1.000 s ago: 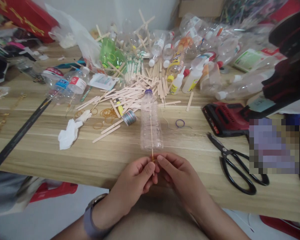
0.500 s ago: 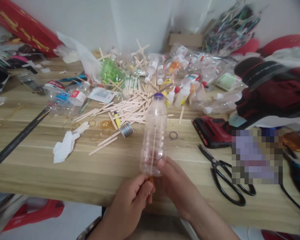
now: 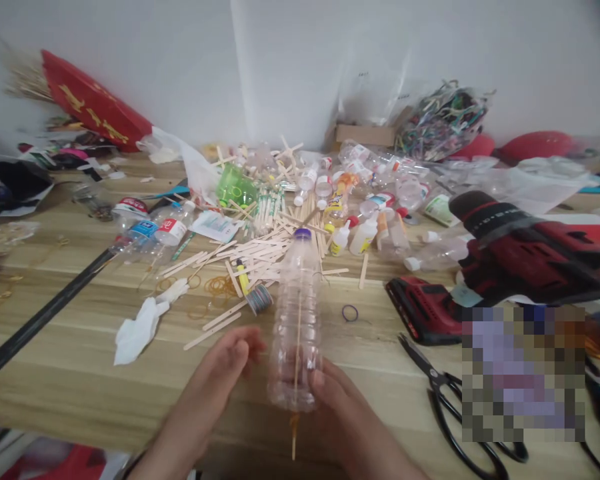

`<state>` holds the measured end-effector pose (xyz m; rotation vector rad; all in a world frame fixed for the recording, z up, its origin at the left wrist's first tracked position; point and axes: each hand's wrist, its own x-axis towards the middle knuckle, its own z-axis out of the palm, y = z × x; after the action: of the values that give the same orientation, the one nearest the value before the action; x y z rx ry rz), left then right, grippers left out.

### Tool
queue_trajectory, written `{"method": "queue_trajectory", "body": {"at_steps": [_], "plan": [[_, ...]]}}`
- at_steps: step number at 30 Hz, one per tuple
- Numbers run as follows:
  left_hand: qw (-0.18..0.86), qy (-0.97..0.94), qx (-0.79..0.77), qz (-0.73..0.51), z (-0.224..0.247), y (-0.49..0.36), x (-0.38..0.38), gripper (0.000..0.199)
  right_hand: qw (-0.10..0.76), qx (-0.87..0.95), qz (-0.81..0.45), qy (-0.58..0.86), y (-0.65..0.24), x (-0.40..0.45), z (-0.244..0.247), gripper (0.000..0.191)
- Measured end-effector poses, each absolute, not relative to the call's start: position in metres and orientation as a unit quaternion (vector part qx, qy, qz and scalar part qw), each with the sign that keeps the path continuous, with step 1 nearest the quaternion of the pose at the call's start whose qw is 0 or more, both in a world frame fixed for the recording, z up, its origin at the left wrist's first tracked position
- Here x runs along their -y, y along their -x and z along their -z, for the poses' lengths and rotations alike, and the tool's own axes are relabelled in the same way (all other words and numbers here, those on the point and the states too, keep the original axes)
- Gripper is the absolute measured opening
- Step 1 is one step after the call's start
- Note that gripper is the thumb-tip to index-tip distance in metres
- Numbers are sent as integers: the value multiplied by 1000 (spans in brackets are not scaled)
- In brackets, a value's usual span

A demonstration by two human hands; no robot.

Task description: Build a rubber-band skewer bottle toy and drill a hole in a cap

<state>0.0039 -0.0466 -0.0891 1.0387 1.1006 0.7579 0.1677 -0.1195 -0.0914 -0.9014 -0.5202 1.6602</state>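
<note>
A clear plastic bottle (image 3: 299, 320) with a purple cap (image 3: 303, 234) is held at its lower right side by my right hand (image 3: 337, 393). The cap end points away from me. A thin wooden stick (image 3: 294, 443) runs along inside the bottle and pokes out of its base, with an orange rubber band (image 3: 295, 421) wound where it comes out. To the left of the bottle, my left hand (image 3: 230, 360) is free of it, thumb and fingers apart, slightly curled and a little blurred. The fingers of my right hand behind the bottle are partly hidden.
Wooden craft sticks (image 3: 260, 250), a thread spool (image 3: 259, 300) and rubber bands (image 3: 220, 287) lie beyond the bottle. A crumpled tissue (image 3: 137, 333) and a black rod (image 3: 45, 313) are at left. Black scissors (image 3: 447, 393) and a red cordless drill (image 3: 520, 253) lie at right.
My left hand has let go of the stick end at the bottle's base and moved up and left. The bottle sits slightly lower in view, still in my right hand.
</note>
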Motion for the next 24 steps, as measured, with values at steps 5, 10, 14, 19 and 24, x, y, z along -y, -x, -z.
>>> {"method": "queue_trajectory", "body": {"at_steps": [5, 10, 14, 19, 24], "plan": [[886, -258, -260, -284, 81, -32, -2, 53, 470, 314, -749, 346, -168, 105, 96, 52], [924, -185, -221, -250, 86, -42, -26, 50, 454, 471, -488, 578, -209, 72, 90, 57], [921, -211, -227, -236, 86, -49, -32, 55, 490, 468, -369, 637, -229, 38, 81, 58], [920, -211, -215, -250, 82, -52, -38, 61, 497, 508, -444, 546, -219, 16, 93, 47], [912, -208, -212, -282, 80, -38, -43, 64, 499, 490, -362, 617, -226, 24, 99, 40]]}}
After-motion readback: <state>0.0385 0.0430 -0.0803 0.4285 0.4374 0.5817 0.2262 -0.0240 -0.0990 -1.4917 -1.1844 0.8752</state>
